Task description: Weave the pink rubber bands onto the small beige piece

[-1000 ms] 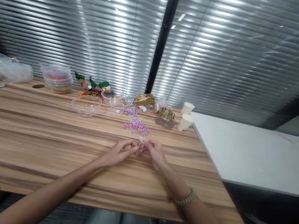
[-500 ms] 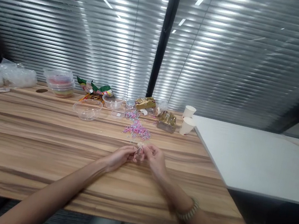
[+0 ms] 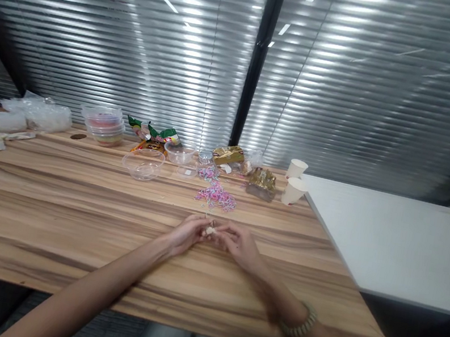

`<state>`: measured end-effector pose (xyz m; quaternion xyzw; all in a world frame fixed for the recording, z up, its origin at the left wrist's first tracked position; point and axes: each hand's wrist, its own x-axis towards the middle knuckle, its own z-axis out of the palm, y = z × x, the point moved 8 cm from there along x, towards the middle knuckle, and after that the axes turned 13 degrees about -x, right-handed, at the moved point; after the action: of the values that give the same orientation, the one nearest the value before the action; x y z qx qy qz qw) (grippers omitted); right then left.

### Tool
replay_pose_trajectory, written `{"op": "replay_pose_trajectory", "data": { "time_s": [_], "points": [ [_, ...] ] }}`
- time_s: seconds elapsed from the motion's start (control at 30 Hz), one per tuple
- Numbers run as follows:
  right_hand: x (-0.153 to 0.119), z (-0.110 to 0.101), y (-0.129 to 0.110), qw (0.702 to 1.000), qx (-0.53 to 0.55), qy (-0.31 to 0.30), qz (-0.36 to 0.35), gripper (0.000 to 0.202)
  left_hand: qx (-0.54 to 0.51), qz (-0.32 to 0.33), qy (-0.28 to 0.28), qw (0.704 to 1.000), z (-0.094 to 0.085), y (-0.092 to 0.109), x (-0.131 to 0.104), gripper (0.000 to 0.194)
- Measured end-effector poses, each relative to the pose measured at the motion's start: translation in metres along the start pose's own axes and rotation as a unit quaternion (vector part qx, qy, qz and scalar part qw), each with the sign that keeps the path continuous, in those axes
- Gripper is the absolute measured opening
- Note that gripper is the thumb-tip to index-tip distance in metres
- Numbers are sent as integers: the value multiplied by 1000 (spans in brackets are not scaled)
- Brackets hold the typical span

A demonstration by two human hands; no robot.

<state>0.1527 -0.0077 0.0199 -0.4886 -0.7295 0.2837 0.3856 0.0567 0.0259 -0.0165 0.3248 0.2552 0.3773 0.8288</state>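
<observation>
A small pale piece was held just right of the left hand and left of the right hand, by both's narrowed fingertips, its long axis indiscernible.

I see the left hand and right hand pinching a small pale piece, a pinkish heap at their twelve o'clock, paper cups at two.

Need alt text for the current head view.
Left hand and right hand together hold a small pale item over a wooden table. Beyond are pink and purple loops, clear bowls, gold packages and, at right, two paper cups, before window blinds.
</observation>
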Motion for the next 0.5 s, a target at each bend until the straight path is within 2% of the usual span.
{"op": "replay_pose_trajectory", "data": {
  "time_s": [0.1, 0.23, 0.4, 0.47, 0.5],
  "points": [
    [-2, -5, -2, 987, -156, 35, -31, 20, 98, 75, 26, 992, -3, 12, -1, 19],
    [-4, -2, 3, 963, -261, 57, -31, 19, 262, 185, 16, 947, 8, 26, -7, 23],
    [-4, -4, 2, 959, -268, 88, -8, 25, 371, 304, -41, 877, 38, 40, -26, 18],
    [-3, -6, 0, 966, -237, 102, 1, 29, 394, 313, -70, 861, 45, 43, -30, 16],
    [-2, -7, 0, 971, -211, 110, 9, 31, 396, 302, -89, 863, 46, 43, -30, 15]
  ]
}}
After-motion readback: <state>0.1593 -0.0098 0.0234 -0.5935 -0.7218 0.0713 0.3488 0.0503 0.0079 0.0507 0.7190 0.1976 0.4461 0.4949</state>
